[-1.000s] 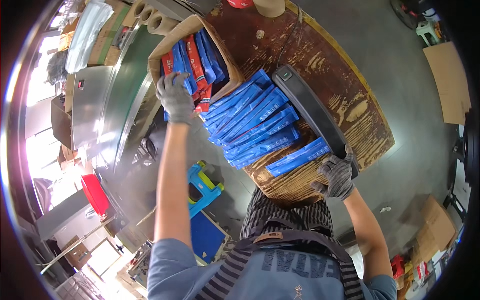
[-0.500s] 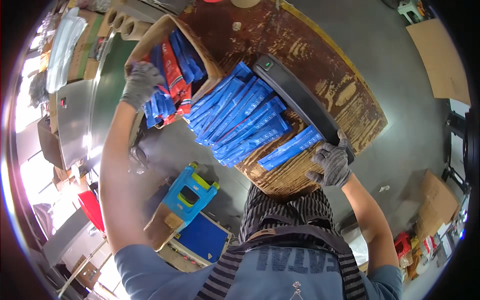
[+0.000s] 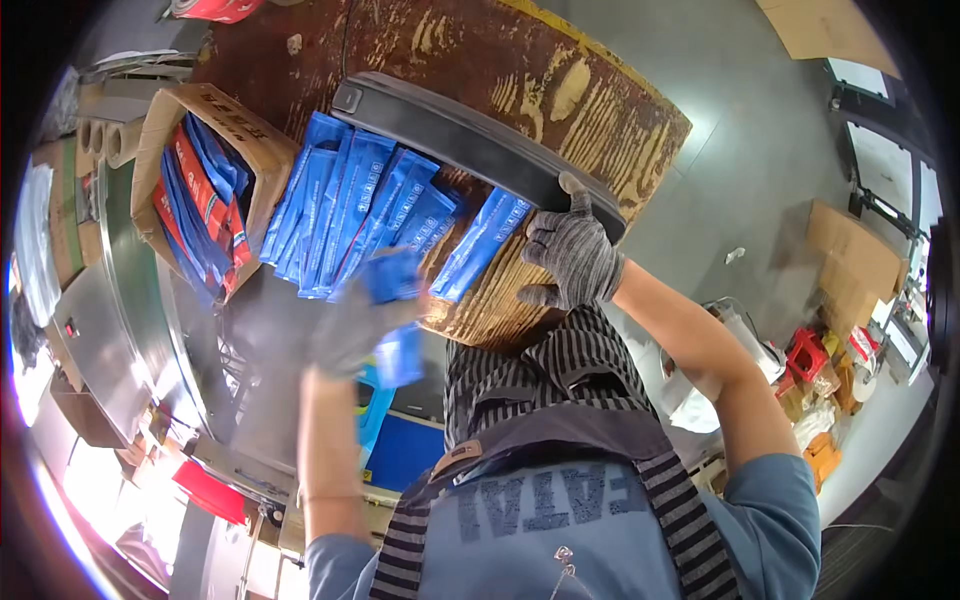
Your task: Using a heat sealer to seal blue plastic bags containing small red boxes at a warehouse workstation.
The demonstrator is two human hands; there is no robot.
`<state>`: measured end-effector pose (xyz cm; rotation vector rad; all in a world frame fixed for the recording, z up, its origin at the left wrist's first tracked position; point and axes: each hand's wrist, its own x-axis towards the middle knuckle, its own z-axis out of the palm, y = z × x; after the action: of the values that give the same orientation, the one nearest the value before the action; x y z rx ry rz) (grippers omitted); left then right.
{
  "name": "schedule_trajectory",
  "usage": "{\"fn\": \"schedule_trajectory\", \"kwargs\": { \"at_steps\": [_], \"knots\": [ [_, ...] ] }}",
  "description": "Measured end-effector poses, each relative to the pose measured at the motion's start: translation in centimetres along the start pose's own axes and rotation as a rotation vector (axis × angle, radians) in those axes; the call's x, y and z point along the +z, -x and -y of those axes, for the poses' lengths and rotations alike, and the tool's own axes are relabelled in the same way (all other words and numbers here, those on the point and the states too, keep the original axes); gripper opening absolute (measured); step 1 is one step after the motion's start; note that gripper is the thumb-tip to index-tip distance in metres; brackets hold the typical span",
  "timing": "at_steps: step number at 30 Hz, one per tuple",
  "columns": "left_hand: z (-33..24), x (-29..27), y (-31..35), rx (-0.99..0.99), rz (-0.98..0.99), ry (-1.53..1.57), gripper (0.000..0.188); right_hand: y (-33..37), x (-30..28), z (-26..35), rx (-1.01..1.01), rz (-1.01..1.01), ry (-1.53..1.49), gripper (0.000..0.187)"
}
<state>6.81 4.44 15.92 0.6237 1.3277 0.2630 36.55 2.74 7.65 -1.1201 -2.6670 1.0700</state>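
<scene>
My left hand (image 3: pixel 345 330), in a grey glove, is smeared by motion at the table's near left edge. It grips a blurred blue packet (image 3: pixel 400 355), whose ends stick out past the hand; whether there is more than one cannot be told. My right hand (image 3: pixel 578 255), also gloved, has its fingers apart, with one fingertip on the near end of a long dark-grey device (image 3: pixel 460 135). Beside that hand a single slim blue packet (image 3: pixel 480 245) lies on the wood. Left of it, several blue packets (image 3: pixel 345 205) lie overlapping in a row along the device.
An open cardboard box (image 3: pixel 265 150) with blue and red packets (image 3: pixel 205 190) stands at the left. The worn wooden table (image 3: pixel 570 90) has a yellow far edge. A blue stool (image 3: pixel 372 415) is partly hidden below my left hand. Cardboard (image 3: pixel 855 255) lies on the floor at right.
My left hand has come from the box toward me and to the right, now with blue packet material in it. The view has shifted, while my right hand stays at the device's end.
</scene>
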Motion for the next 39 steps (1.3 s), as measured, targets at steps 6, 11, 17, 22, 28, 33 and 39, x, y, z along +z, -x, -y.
{"fn": "schedule_trajectory", "kwargs": {
  "at_steps": [6,11,17,22,28,33,39],
  "knots": [
    [6.8,7.2,-4.5,-0.077,0.283,0.418,0.037,0.0,0.1,0.1,-0.021,-0.176,-0.075,0.038],
    [6.8,9.3,-5.5,0.046,0.168,0.219,0.041,0.1,0.7,-0.8,-0.071,-0.407,-0.192,0.026],
    [6.2,10.0,-6.0,-0.016,0.173,0.141,0.031,0.2,1.2,-1.1,-0.122,-0.47,-0.241,0.007],
    [7.0,9.7,-6.0,-0.065,0.114,0.045,0.03,0.1,1.4,-1.2,-0.125,-0.51,-0.254,0.01],
    [9.3,8.4,-7.0,0.331,-0.261,0.442,0.017,0.1,1.8,-1.4,-0.081,-0.515,-0.225,0.018],
    [10.6,8.2,-10.9,0.357,-0.344,0.088,0.054,0.2,1.3,-1.4,-0.111,-0.508,-0.263,0.016],
    [8.8,11.0,-12.3,-0.009,-0.261,0.365,0.066,0.6,1.0,-0.8,-0.087,-0.508,-0.234,0.014]
  ]
}}
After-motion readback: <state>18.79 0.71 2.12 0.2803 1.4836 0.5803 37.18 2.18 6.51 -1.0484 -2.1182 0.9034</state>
